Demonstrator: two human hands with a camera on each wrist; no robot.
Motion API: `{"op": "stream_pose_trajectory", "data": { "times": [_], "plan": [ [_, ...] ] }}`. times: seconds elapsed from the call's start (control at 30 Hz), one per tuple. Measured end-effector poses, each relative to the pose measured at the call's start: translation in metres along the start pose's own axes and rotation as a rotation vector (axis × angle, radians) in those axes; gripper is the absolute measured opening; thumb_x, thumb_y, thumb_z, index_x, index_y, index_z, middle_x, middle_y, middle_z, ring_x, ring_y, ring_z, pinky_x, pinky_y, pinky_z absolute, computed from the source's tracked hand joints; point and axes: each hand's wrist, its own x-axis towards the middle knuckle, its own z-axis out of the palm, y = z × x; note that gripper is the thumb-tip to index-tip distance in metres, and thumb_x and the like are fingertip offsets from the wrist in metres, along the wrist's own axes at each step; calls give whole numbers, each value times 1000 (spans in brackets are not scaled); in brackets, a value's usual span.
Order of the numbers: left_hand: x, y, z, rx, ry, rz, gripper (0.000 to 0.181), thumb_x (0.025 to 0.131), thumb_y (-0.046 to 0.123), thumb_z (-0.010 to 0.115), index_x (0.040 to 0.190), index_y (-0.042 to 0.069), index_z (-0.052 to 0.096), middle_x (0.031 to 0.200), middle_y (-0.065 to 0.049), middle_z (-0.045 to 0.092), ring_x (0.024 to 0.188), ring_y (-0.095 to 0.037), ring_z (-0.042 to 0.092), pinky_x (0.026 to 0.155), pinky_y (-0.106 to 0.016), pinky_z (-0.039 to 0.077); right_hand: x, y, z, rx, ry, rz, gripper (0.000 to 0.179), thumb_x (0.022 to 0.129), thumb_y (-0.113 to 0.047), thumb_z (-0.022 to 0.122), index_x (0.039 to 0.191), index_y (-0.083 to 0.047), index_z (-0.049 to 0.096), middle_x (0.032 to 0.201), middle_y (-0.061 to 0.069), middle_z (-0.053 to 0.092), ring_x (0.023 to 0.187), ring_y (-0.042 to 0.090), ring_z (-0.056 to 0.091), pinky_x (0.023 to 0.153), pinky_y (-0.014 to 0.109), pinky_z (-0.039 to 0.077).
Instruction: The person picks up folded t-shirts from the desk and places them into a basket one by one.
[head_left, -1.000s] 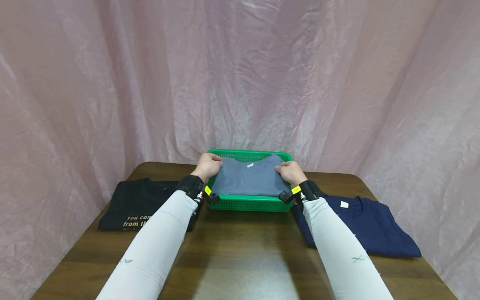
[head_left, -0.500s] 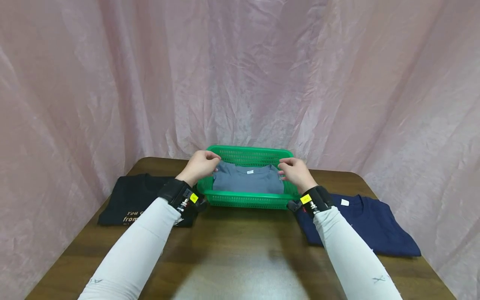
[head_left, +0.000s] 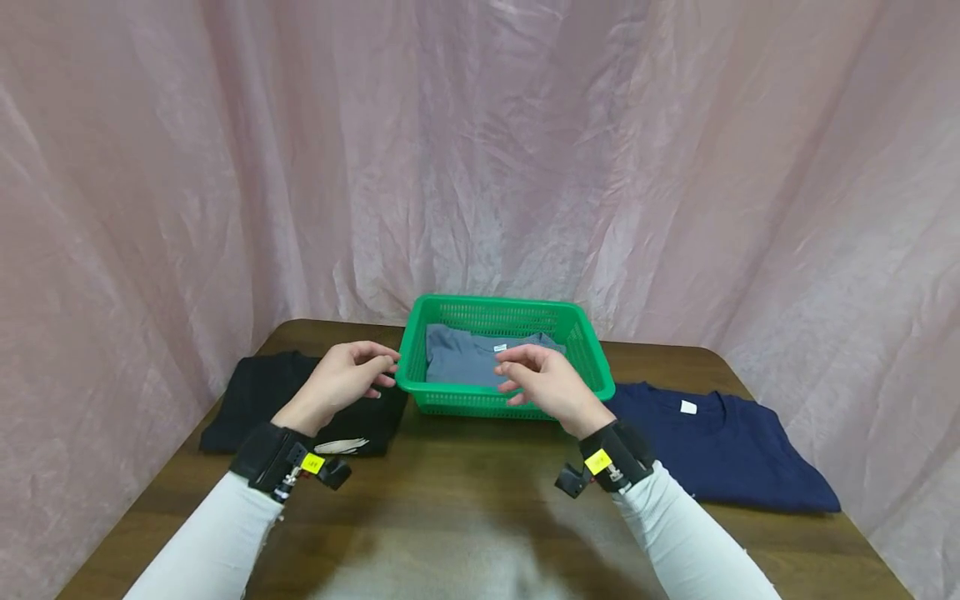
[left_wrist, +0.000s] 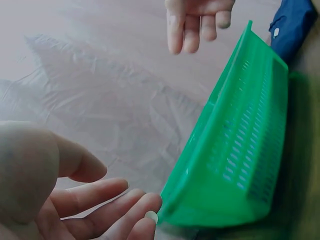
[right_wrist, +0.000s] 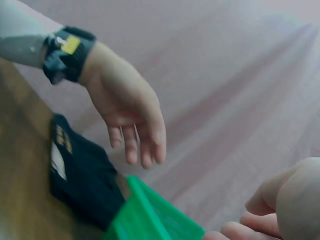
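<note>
Plainly, grey crew-neck shirt (head_left: 459, 358): folded inside the green perforated basket (head_left: 457, 402), neck label (head_left: 500, 348) toward the far side, part of it hidden from me behind the right hand (head_left: 551, 383)
Shirt's feel: light and limp, I'd judge, a soft knit that should neither slip nor break, though its folds could sag open if lifted by one corner
Where to pinch it: both shoulder corners at once, all layers together, or fingers slid beneath the stack
Left hand (head_left: 341, 379): holding nothing, fingers loosely bent by the basket's left end; whether they touch it I can't tell
Right hand: empty too, fingers relaxed
Basket: probably light, fairly stiff plastic, best taken by its two short ends
Counter (head_left: 450, 492): also bears a folded black shirt (head_left: 262, 400) at left and a navy shirt (head_left: 720, 450) at right, likely just as floppy
</note>
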Motion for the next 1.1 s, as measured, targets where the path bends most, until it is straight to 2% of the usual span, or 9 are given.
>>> {"op": "stream_pose_trajectory", "data": {
  "times": [0.2,0.43,0.57,0.67,0.77,0.83,0.93,1.0,1.1],
  "plan": [
    [-21,-21,-11,7,9,7,37,115,23,55,140,0,69,130,-21,77,106,-23,79,81,-29,63,-9,-1,28,11,-113,-15,32,114,-18,59,139,0,68,131,23,73,102,23,77,87,37,67],
    [-41,-53,-36,54,34,-28,41,117,25,52,144,-2,66,132,-21,75,104,-17,78,80,-29,64,-6,6,57,24,-219,-7,28,112,-19,64,130,1,72,118,14,77,92,19,77,83,39,68],
    [-47,-70,-50,82,50,-66,44,117,26,52,145,-6,63,133,-25,74,101,-14,78,78,-28,64,-4,14,74,10,-251,9,25,111,-18,66,127,-1,74,112,11,77,93,30,79,81,40,69],
    [-49,-82,-58,106,67,-93,46,118,26,50,147,-8,60,134,-26,73,98,-11,77,76,-28,63,-2,21,85,13,-270,37,25,111,-17,66,126,1,74,113,17,76,98,41,78,79,38,69],
    [-49,-94,-66,132,98,-115,48,118,26,48,147,-10,59,133,-29,72,95,-8,75,74,-27,63,1,28,97,40,-271,68,27,110,-15,66,126,6,73,116,25,75,96,41,78,78,39,69],
    [-49,-102,-71,150,128,-122,48,118,25,47,147,-11,59,134,-31,71,94,-8,73,73,-27,63,2,33,106,59,-259,86,29,110,-13,65,127,9,71,118,28,75,92,37,79,77,40,70],
    [-48,-110,-79,206,193,-117,47,117,23,48,144,-14,59,132,-35,69,97,-19,73,71,-26,62,5,41,118,98,-205,119,29,107,-10,66,126,11,70,115,29,75,86,31,79,77,42,70],
    [-50,-114,-85,282,250,-107,46,115,22,49,141,-14,61,131,-37,68,101,-32,73,73,-28,59,8,46,126,117,-162,142,28,106,-10,68,124,10,71,111,27,77,83,30,80,76,43,70],
    [-52,-120,-93,384,330,-95,45,112,20,52,138,-16,61,129,-41,66,109,-50,68,82,-44,58,14,50,137,130,-100,172,27,103,-11,73,121,9,71,105,26,78,80,33,81,75,44,70]
  ]
}}
